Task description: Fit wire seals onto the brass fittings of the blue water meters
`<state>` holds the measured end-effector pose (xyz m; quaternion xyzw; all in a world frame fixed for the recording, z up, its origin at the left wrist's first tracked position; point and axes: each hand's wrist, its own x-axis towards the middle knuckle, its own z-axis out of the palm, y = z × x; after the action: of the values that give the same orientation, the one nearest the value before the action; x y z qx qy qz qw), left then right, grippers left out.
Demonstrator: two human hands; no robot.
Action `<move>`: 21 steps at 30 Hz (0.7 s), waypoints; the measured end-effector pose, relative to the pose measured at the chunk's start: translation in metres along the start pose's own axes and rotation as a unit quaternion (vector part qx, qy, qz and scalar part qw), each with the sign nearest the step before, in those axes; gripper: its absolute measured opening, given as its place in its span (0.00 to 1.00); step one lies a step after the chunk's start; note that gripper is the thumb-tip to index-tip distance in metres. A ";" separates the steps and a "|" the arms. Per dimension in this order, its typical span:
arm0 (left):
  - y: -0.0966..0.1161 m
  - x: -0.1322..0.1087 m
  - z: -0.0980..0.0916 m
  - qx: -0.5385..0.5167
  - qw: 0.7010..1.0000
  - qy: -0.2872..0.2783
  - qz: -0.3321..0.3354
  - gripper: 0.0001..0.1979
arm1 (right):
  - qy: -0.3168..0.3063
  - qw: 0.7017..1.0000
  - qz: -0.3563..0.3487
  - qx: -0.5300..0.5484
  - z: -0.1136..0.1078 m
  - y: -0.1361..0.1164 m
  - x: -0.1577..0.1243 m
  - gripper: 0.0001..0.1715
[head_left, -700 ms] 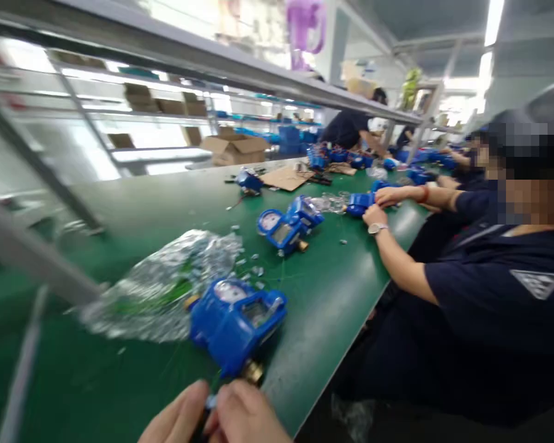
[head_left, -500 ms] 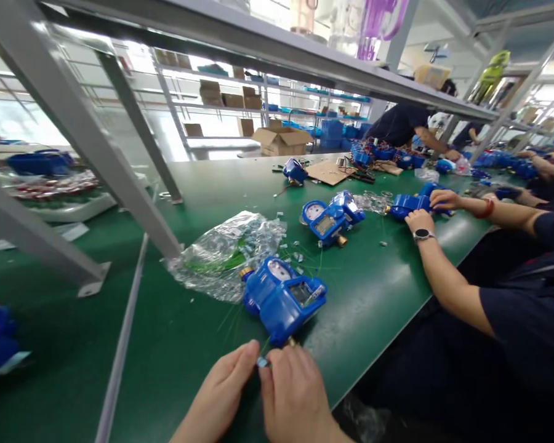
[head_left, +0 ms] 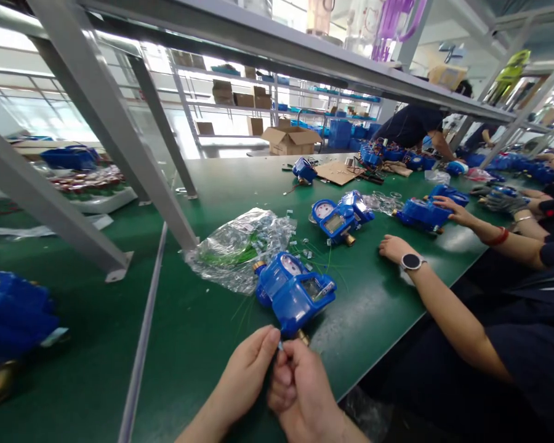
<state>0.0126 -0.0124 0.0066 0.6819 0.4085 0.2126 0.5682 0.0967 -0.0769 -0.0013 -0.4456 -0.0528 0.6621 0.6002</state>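
Note:
Just in front of a blue water meter, both my hands meet over the green table. A small pale blue seal tag shows between my fingertips. My left hand is closed in a pinch of thumb and finger at the tag. My right hand pinches the tag too, its other fingers curled in. The meter lies tilted, with a round dial, a display window and brass pipe ends. Thin green wires spread around it. Behind it sits a clear plastic bag of green wires and pale tags.
Another water meter lies farther back, and more blue meters stand at the left. A metal post rises beside the bag under a shelf. To the right, a co-worker's watch-wearing arm rests on the table; the other hand touches a meter.
My right hand has turned, with its fingers now curled and pinching the tag. The view has swung left. The co-worker's watch hand has come away from their meter.

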 end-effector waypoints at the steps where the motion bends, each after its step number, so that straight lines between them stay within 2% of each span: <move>1: 0.000 0.000 0.000 -0.022 1.000 -0.014 -0.008 0.23 | -0.006 1.000 -0.013 -0.024 0.000 0.000 -0.001 0.13; 2: 0.000 0.001 -0.001 -0.044 0.998 -0.031 -0.017 0.23 | 0.002 0.993 -0.074 -0.090 -0.003 0.001 -0.003 0.15; 3: 0.001 0.001 -0.001 -0.062 0.997 -0.045 -0.025 0.23 | 0.014 0.971 -0.151 -0.185 -0.006 0.002 -0.005 0.16; 4: 0.001 0.001 -0.002 -0.075 0.995 -0.053 -0.030 0.23 | 0.026 0.930 -0.229 -0.286 -0.011 0.003 -0.006 0.15; 7: 0.000 0.001 -0.002 -0.082 0.995 -0.047 -0.030 0.23 | 0.068 0.750 -0.410 -0.514 -0.025 0.005 -0.007 0.12; 10: 0.000 0.001 0.000 -0.085 0.995 -0.043 -0.030 0.23 | 0.118 0.572 -0.497 -0.642 -0.029 0.005 -0.002 0.09; 11: 0.001 0.001 0.000 -0.082 0.995 -0.039 -0.030 0.24 | 0.128 0.528 -0.511 -0.666 -0.028 0.004 0.000 0.09; 12: 0.003 0.000 0.000 -0.078 0.996 -0.034 -0.030 0.24 | 0.134 0.499 -0.522 -0.679 -0.027 0.002 0.002 0.09; 13: 0.005 0.000 -0.001 -0.072 0.997 -0.028 -0.030 0.24 | 0.137 0.482 -0.533 -0.682 -0.025 0.001 0.004 0.10; 14: 0.008 0.000 -0.002 -0.064 0.997 -0.023 -0.029 0.23 | 0.137 0.479 -0.542 -0.677 -0.023 0.000 0.005 0.10; 15: 0.011 0.001 -0.004 -0.055 0.998 -0.021 -0.028 0.23 | 0.135 0.489 -0.545 -0.668 -0.021 -0.002 0.006 0.11; 16: 0.014 0.001 -0.005 -0.045 0.998 -0.020 -0.027 0.23 | 0.133 0.511 -0.540 -0.656 -0.018 -0.002 0.006 0.12; 18: 0.019 0.004 -0.009 -0.027 0.999 -0.026 -0.027 0.23 | 0.134 0.589 -0.499 -0.621 -0.013 -0.002 0.005 0.14; 21: 0.024 0.008 -0.012 0.002 0.999 -0.042 -0.029 0.23 | 0.148 0.748 -0.410 -0.501 -0.004 0.005 0.005 0.16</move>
<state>0.0159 0.0006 0.0310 0.6795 0.4039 0.1665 0.5894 0.0968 -0.0760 -0.0094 -0.7104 -0.4650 0.1563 0.5046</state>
